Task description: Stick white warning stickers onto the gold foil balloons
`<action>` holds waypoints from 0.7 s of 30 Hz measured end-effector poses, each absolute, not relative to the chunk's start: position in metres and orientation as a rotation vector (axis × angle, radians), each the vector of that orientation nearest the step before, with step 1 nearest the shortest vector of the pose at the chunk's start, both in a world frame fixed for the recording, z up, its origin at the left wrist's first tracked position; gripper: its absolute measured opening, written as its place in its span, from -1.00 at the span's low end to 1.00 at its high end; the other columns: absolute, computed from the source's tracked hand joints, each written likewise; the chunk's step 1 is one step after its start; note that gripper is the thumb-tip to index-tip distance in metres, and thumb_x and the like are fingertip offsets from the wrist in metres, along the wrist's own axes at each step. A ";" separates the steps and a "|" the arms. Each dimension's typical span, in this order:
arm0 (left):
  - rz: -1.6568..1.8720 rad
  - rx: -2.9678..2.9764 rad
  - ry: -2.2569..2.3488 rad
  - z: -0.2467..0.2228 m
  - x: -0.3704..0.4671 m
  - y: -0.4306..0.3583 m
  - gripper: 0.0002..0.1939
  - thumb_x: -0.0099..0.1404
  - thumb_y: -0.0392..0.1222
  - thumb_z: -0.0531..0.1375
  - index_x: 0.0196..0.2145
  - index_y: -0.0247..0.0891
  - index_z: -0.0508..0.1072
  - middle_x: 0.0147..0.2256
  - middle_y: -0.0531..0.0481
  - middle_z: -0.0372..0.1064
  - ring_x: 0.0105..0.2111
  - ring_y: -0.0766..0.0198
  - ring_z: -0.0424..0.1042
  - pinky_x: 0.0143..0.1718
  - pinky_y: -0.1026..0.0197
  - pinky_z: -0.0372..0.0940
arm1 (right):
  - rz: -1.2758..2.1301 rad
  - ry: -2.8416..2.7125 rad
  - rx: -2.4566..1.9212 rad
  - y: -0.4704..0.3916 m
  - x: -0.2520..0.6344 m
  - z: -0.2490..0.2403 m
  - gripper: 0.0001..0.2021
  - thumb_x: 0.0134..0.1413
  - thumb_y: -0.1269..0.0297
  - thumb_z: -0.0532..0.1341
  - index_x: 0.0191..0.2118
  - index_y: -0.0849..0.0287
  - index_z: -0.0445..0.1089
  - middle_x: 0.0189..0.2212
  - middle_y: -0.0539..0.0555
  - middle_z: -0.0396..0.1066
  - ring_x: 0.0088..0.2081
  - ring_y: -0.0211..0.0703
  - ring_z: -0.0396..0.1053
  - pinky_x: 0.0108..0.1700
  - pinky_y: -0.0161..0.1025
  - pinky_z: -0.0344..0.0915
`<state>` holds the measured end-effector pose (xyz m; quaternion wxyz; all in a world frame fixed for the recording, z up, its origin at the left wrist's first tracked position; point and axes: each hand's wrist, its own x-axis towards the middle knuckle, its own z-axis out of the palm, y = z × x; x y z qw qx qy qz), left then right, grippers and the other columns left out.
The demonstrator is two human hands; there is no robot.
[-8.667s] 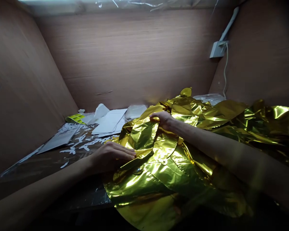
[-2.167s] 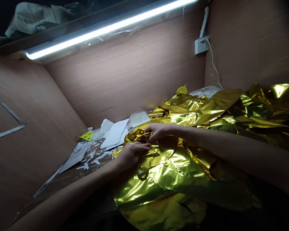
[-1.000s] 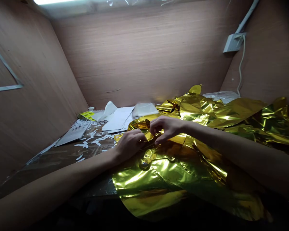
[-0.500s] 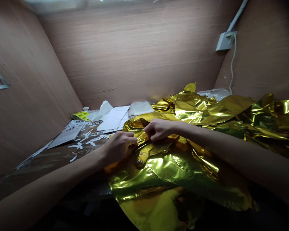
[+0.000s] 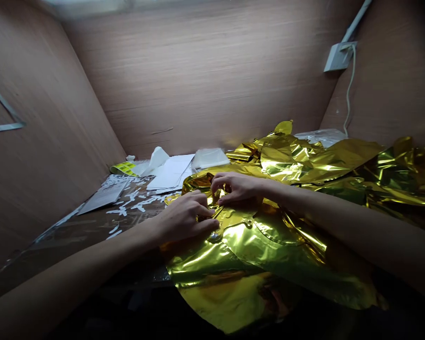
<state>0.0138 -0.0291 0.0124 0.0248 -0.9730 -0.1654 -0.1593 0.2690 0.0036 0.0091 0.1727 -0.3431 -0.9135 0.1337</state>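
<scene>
A shiny gold foil balloon (image 5: pixel 265 250), flat and creased, lies spread before me and hangs over the table's front edge. On its left side rests my left hand (image 5: pixel 184 215), thumb and forefinger apart and the fingertips at the foil. My right hand (image 5: pixel 239 186) is just beyond and to the right, fingers bent, with gold foil showing in the gap between thumb and fingers. Both hands look loosened, not pinching; some fingertips are hidden. Just below the left thumb is a small, shiny round spot on the foil.
More crumpled gold foil (image 5: pixel 311 160) is heaped at the back right, with clear plastic (image 5: pixel 322 137) behind it. White papers (image 5: pixel 172 172), a yellow label sheet (image 5: pixel 123 168), a leaflet (image 5: pixel 104 196) and white scraps (image 5: pixel 138 203) lie left. Wooden panels (image 5: pixel 205 80) enclose the table; a corded white box (image 5: pixel 340 56) hangs right.
Both hands have gone from closed pinches on the foil to loosened fingers. The left hand has shifted right, and the foil between the hands lies flatter. The view has moved slightly.
</scene>
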 end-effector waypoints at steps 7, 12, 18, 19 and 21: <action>-0.486 -3.109 -0.440 0.011 0.014 -0.029 -0.64 0.48 -0.04 0.15 -0.37 -0.12 0.68 -0.20 -0.07 0.55 -0.24 0.20 0.52 -0.15 0.22 0.35 | 0.266 -2.701 -0.870 0.007 0.268 0.013 -0.83 0.13 0.20 0.38 -0.18 0.14 0.54 -0.24 0.09 0.47 -0.16 -0.09 0.37 -0.07 -0.19 0.25; -0.501 -3.073 -0.596 0.003 0.011 -0.028 -0.56 0.50 0.00 0.11 -0.41 -0.15 0.67 0.05 -0.09 0.53 -0.35 0.25 0.53 -0.17 0.17 0.35 | 0.200 -2.739 -0.833 0.005 0.268 0.019 -0.77 0.07 0.30 0.38 -0.11 0.13 0.54 -0.18 0.10 0.49 -0.18 -0.11 0.38 -0.10 -0.22 0.24; -0.544 -3.076 -0.803 0.000 0.017 -0.028 -0.41 0.51 0.01 0.07 -0.62 -0.22 0.56 -0.08 -0.09 0.61 -0.54 0.34 0.42 -0.35 0.18 0.27 | 0.198 -2.763 -0.831 0.003 0.266 0.021 -0.89 0.05 0.34 0.35 -0.25 0.16 0.50 -0.35 0.02 0.48 -0.35 -0.22 0.32 -0.25 -0.30 0.18; -0.620 -3.077 -0.839 0.001 0.018 -0.026 -0.42 0.50 -0.01 0.10 -0.65 -0.23 0.53 -0.13 -0.08 0.63 -0.56 0.35 0.41 -0.37 0.19 0.26 | 0.196 -2.754 -0.810 0.003 0.265 0.021 -0.90 0.05 0.36 0.34 -0.26 0.17 0.50 -0.35 0.03 0.48 -0.35 -0.23 0.32 -0.25 -0.30 0.18; -0.810 -3.048 -0.936 0.000 0.020 -0.022 -0.50 0.43 -0.05 0.18 -0.64 -0.25 0.52 -0.25 -0.07 0.64 -0.54 0.32 0.43 -0.36 0.20 0.27 | 0.229 -2.722 -0.812 0.001 0.264 0.020 -0.94 0.05 0.36 0.33 -0.30 0.18 0.50 -0.37 0.01 0.48 -0.37 -0.25 0.31 -0.28 -0.31 0.17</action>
